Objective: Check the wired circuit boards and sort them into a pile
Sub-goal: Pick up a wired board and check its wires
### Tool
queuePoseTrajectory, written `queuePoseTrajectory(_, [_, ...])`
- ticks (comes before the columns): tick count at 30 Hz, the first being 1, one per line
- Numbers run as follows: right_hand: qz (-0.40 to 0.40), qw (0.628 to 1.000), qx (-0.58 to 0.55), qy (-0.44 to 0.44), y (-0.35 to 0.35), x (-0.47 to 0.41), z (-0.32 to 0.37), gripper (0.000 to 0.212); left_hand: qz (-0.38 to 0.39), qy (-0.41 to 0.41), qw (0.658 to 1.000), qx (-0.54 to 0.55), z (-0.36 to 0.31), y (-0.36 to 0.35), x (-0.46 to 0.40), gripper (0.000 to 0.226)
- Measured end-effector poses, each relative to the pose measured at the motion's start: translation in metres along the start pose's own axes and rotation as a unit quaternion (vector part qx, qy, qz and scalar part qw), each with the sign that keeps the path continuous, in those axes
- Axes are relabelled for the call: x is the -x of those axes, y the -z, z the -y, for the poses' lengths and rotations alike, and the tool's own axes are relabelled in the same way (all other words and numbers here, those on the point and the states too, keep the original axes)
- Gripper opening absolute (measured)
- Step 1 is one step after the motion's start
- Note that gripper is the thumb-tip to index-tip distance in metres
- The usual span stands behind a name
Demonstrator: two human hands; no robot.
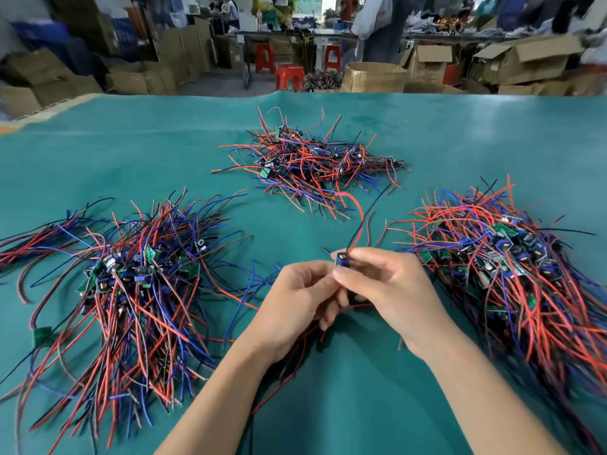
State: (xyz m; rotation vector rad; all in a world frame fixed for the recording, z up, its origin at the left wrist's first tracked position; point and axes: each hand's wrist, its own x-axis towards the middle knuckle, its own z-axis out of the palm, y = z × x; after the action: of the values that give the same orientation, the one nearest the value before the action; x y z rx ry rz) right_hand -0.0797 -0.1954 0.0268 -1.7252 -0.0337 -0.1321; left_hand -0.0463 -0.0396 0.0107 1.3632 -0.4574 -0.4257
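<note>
Green mat [138, 142] over the whole desk, its far edge against a floor of cardboard boxes [512, 60] and red stools [289, 77]. Largest heap of wired boards [131, 274] toward the left edge, wires mostly combed toward the near edge; a second big heap [512, 264] at the right edge; a smaller, looser tangle [308, 159] near the far middle. Between the heaps, above the near-middle of the mat, both hands together: left hand [289, 307] curled, fingers closed on wires beneath the board; right hand [387, 290] pinching a single circuit board [342, 259] at its fingertips, blue component facing up, red and black leads [358, 221] rising from it toward the far tangle. Probably the checking step, with one board under inspection and not yet sorted. Next, likely a turn of the board for a look at the other face, then a drop onto the proper heap; which heap counts as checked, impossible to tell. Care needed with trailing leads snagging neighbouring wires.
</note>
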Motion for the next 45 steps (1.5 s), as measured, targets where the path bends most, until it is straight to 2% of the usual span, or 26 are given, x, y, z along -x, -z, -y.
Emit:
queuePoseTrajectory(3, [-0.032,0.999,0.012,0.018,0.006,0.000,0.002,0.023,-0.002,0.004,1.000,-0.012,-0.001,-0.002,0.001,0.022])
queuePoseTrajectory(7, [-0.066,0.995,0.049,0.051,0.005,0.001,0.004,0.023,0.015,0.020,1.000,-0.007,-0.004,-0.005,0.002,0.025])
queuePoseTrajectory(13, [-0.128,0.990,-0.012,0.062,0.002,-0.002,0.002,0.008,0.056,0.042,0.997,-0.012,-0.009,-0.005,0.004,0.029])
queuePoseTrajectory(20, [-0.282,0.955,-0.078,0.037,0.020,-0.014,-0.003,0.021,0.081,0.046,0.994,-0.057,-0.012,-0.006,0.005,0.027])
queuePoseTrajectory(23, [-0.308,0.947,-0.070,0.053,0.023,-0.015,0.002,0.026,0.084,0.043,0.994,-0.058,-0.013,-0.006,0.006,0.024])
queuePoseTrajectory(28, [-0.342,0.927,-0.118,0.097,0.030,-0.022,0.044,0.026,0.088,0.040,0.993,-0.063,-0.015,-0.007,0.007,0.024])
queuePoseTrajectory(31, [-0.301,0.933,-0.122,0.151,0.019,-0.028,0.085,0.021,0.081,0.038,0.994,-0.057,-0.016,-0.006,0.008,0.024])
queuePoseTrajectory(33, [-0.222,0.955,-0.118,0.160,0.000,-0.036,0.115,0.020,0.069,0.047,0.994,-0.066,-0.015,-0.008,0.008,0.024])
queuePoseTrajectory(37, [-0.035,0.990,-0.097,0.099,-0.066,-0.060,0.154,0.029,0.045,0.044,0.997,-0.046,-0.019,-0.012,0.008,0.015])
queuePoseTrajectory(38, [-0.005,0.993,-0.071,0.089,-0.088,-0.067,0.158,0.027,0.036,0.039,0.998,-0.045,-0.020,-0.011,0.010,0.020])
queuePoseTrajectory(40, [0.041,0.996,0.020,0.074,-0.134,-0.080,0.160,0.034,0.007,0.030,0.998,-0.050,-0.021,-0.011,0.016,0.030])
queuePoseTrajectory(42, [0.098,0.981,0.157,0.053,-0.169,-0.096,0.151,0.044,-0.004,0.015,0.998,-0.052,-0.021,-0.011,0.020,0.034])
queuePoseTrajectory(45, [0.146,0.913,0.381,0.018,-0.174,-0.130,0.119,0.040,0.029,0.008,0.997,-0.073,-0.020,-0.011,0.014,0.042])
